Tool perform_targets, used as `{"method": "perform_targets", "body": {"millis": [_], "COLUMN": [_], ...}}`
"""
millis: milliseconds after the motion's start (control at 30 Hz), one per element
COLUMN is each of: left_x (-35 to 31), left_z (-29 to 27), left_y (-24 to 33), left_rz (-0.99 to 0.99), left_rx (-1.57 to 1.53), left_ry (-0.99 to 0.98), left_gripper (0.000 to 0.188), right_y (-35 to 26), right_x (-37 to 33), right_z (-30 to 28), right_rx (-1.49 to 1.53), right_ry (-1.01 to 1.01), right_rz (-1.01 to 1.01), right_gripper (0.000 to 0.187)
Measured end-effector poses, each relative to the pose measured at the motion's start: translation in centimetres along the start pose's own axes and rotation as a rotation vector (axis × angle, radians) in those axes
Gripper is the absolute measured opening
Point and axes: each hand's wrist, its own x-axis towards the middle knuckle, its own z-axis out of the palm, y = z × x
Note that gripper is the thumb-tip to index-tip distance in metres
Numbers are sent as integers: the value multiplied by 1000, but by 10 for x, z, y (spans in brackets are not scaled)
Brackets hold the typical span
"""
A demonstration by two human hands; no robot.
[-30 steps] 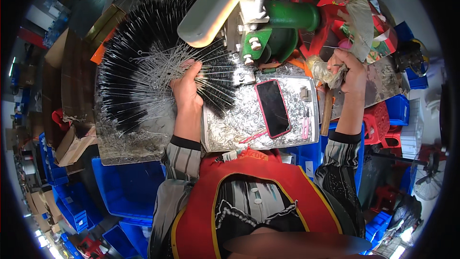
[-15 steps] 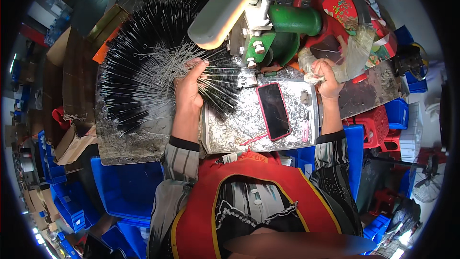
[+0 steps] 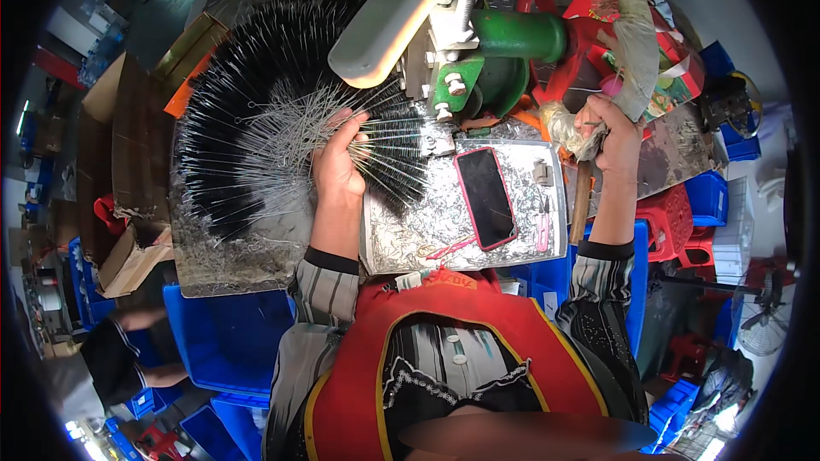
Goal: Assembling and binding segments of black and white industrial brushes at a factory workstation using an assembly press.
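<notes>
And there's the giant, the green machine point(image 3: 517, 34) with its red wheel point(image 3: 559, 77), standing beyond both grips, its head just past the left one. Next in size, the heap of black-bristled wire brushes point(image 3: 239, 111) sprawls left of and beyond the left hand point(image 3: 340, 166), which is closed on some of the wire stems, thumb on top, most fingers hidden! More stems fan out to its right toward the machine; whether any touch it, I cannot tell. Down to the shallow tray point(image 3: 557, 235), strewn with shiny scraps, between the two hands. The pale lamp point(image 3: 393, 21) hangs beyond the left grip. The pink-edged phone point(image 3: 485, 199) lies on the tray, right of that grip. Over to the right hand point(image 3: 613, 132), fingers curled around the pale wrapped handle point(image 3: 567, 128)! Smallest, a slim pink tool point(image 3: 543, 232) lies nearer the body, left of the right grip.
</notes>
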Motion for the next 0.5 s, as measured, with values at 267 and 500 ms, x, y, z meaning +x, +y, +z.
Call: {"method": "perform_targets", "body": {"millis": [267,500], "left_x": [-4,-4], "left_z": [8,6], "left_y": [-2,-3], "left_rz": [57,81], "left_rx": [-52,-13], "left_ry": [97,89], "left_gripper": [28,25], "right_y": [-23,34], "right_x": [-4,-5], "right_z": [18,5], "right_rx": [-129,32], "right_ry": [55,-88], "right_rz": [86,-385], "right_gripper": [25,12]}}
